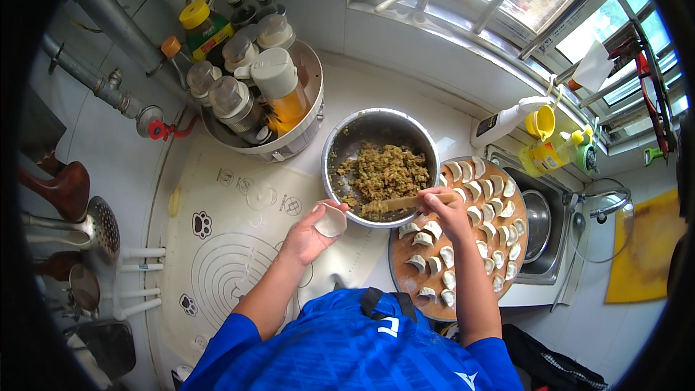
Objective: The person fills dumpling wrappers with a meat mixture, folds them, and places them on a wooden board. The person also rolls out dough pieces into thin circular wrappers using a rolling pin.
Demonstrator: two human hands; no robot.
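A round dumpling wrapper (330, 221) lies flat on the fingers of my left hand (307, 236), beside the near left rim of a steel bowl (380, 114). My right hand (448, 209) grips a flat wooden spatula (402, 203) whose blade reaches into the bowl and carries some filling at its tip. Chopped greenish-brown filling (388, 171) lies in the bowl. To the bowl's right, under my right forearm, a round wooden board (404, 277) holds many folded dumplings (422, 239) set in rows.
A pale printed mat (217, 260) covers the counter at left. A round caddy (282, 146) of seasoning jars and bottles stands behind it. At right are a sink (548, 274), a white bottle (507, 119) and a yellow-labelled bottle (545, 157). Utensils hang along the left wall.
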